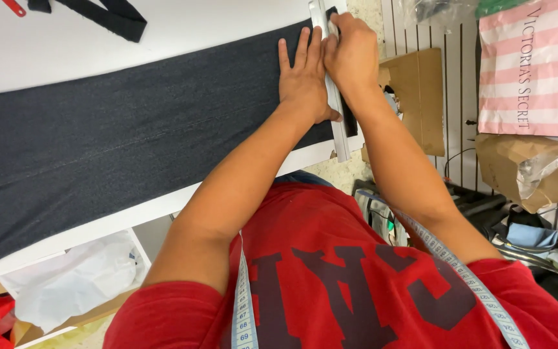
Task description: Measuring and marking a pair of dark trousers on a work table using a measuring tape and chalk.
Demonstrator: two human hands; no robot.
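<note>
Red shirt [330, 284] and tape measure [243, 304] sit closest. Left hand [305, 77] lies flat, fingers spread, pressing dark cloth [117, 142] on the white table [163, 29]. Right hand [351, 55] is closed around something small against the metal ruler [336, 106] at the cloth's end; no cut visible yet. Clutter crowds the right edge.

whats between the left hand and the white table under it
In the head view, the dark denim fabric lies flat between the left hand and the white table.
</note>
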